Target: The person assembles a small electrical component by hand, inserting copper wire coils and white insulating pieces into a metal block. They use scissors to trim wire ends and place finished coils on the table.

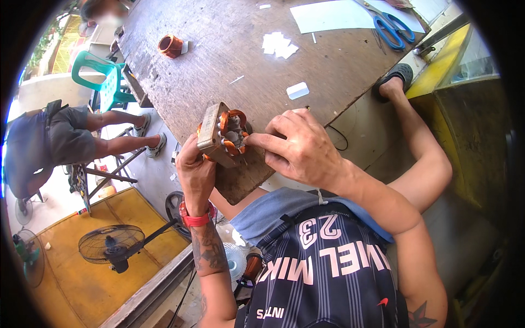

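Observation:
A motor stator (pixel 210 131) with a squared metal core stands tilted at the near edge of the wooden table. Orange copper windings (pixel 236 116) and pale insulation pieces line its round opening. My left hand (pixel 195 167) is closed round the stator's left side and steadies it. From the right, my right hand (pixel 306 142) reaches in, its index fingertip touching the windings at the opening's lower right. Its other fingers are curled; what they hold, if anything, is hidden.
A loose copper coil (pixel 170 46) lies toward the far left of the table (pixel 219 65). Small white paper pieces (pixel 279 45), a white strip (pixel 298 91) and blue-handled scissors (pixel 391 33) on a white sheet lie farther off. A person (pixel 60 136) stands at left, near a fan (pixel 112 246).

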Demonstrator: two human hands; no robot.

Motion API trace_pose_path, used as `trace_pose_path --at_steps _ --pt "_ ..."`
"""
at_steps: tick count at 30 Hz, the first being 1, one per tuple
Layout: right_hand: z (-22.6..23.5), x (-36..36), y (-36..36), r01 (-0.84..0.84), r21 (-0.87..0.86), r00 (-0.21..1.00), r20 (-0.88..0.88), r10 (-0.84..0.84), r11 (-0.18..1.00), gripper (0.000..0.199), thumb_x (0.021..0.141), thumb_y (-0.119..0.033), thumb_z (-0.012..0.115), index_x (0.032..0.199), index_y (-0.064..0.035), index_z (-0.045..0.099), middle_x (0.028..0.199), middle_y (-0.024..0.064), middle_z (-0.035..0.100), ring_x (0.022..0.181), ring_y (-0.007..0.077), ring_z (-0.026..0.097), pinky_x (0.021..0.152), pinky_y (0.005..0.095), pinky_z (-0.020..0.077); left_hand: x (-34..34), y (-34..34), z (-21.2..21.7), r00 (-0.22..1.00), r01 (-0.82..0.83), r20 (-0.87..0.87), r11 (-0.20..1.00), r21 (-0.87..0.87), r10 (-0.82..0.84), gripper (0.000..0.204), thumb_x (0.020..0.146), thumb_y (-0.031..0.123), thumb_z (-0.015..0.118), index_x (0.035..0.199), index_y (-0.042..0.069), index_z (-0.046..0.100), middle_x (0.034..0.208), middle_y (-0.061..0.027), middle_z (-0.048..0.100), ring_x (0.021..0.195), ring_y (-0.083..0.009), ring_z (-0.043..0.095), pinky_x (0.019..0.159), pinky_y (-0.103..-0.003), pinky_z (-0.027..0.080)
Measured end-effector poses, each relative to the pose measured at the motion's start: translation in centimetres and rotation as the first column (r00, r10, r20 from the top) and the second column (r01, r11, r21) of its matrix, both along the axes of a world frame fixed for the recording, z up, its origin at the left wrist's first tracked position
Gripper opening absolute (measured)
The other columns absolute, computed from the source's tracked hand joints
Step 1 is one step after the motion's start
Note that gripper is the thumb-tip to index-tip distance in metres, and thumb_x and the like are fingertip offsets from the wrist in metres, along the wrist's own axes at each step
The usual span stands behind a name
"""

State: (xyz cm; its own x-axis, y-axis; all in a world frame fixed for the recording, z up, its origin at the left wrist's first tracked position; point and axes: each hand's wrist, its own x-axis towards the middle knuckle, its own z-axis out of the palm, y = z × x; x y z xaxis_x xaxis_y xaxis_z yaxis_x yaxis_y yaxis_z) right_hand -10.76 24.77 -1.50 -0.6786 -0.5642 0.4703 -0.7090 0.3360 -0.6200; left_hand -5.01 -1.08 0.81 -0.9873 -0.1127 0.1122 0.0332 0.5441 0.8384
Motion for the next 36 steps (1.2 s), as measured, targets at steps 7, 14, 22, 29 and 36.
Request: trace_pose_path --at_steps 7,14,22,29,36 --pt "0.3 -0.7 0.4 0.002 -0.055 0.999 0.04 0.0 0.998 0.029 0.091 -0.018 0.077 0.12 -0.0128 0.075 0.104 0.0078 0.069 0.104 0.0258 0.067 0.098 0.0413 0.0472 0.3 0.3 -0.6 0.997 -0.073 -0.022 0.983 0.169 0.078 0.034 0.096 -0.005 0.071 0.13 -0.005 0.071 0.118 -0.0083 0.077 0.106 -0.0108 0.07 0.092 -0.025 0.057" --pt "0.6 -1.4 0.7 0.1 -0.348 0.959 0.284 0.003 0.932 0.018 0.096 -0.003 0.072 0.114 -0.0048 0.074 0.113 0.0111 0.075 0.101 0.028 0.073 0.09 0.0385 0.0561 1.0 -1.8 -0.7 0.999 -0.004 -0.044 0.994 -0.111 -0.001 0.029 0.097 -0.007 0.065 0.126 -0.006 0.072 0.112 -0.0081 0.078 0.099 -0.013 0.072 0.088 -0.027 0.057" --pt "3.2 2.2 3.0 -0.098 -0.413 0.841 0.452 0.296 0.906 0.019 0.093 -0.001 0.076 0.112 -0.0049 0.075 0.102 0.01 0.074 0.096 0.0249 0.073 0.085 0.0367 0.0577 8.4 6.8 3.2 0.968 -0.133 -0.142 0.902 0.411 0.207 0.04 0.096 0.002 0.077 0.133 -0.004 0.065 0.122 -0.0181 0.074 0.108 -0.023 0.073 0.091 -0.037 0.06" --pt "3.6 -1.1 3.9 0.133 -0.033 0.991 -0.027 -0.134 0.991 0.026 0.097 -0.024 0.075 0.119 -0.0092 0.077 0.109 0.0113 0.073 0.102 0.0312 0.068 0.095 0.0443 0.0494 9.8 9.9 1.2 0.967 -0.239 0.095 0.72 0.651 0.236 0.019 0.098 -0.008 0.07 0.117 -0.006 0.075 0.11 -0.0154 0.077 0.099 -0.0182 0.075 0.09 -0.032 0.062" --pt "1.2 -5.0 4.3 0.279 0.166 0.937 -0.262 -0.23 0.946 0.031 0.101 -0.028 0.072 0.123 -0.007 0.074 0.108 0.0111 0.067 0.098 0.0306 0.066 0.09 0.043 0.0496 8.1 11.4 0.7 0.985 -0.163 0.091 0.654 0.739 0.144 0.02 0.104 0.002 0.067 0.122 -0.002 0.06 0.122 -0.0183 0.073 0.105 -0.0209 0.074 0.09 -0.033 0.063"
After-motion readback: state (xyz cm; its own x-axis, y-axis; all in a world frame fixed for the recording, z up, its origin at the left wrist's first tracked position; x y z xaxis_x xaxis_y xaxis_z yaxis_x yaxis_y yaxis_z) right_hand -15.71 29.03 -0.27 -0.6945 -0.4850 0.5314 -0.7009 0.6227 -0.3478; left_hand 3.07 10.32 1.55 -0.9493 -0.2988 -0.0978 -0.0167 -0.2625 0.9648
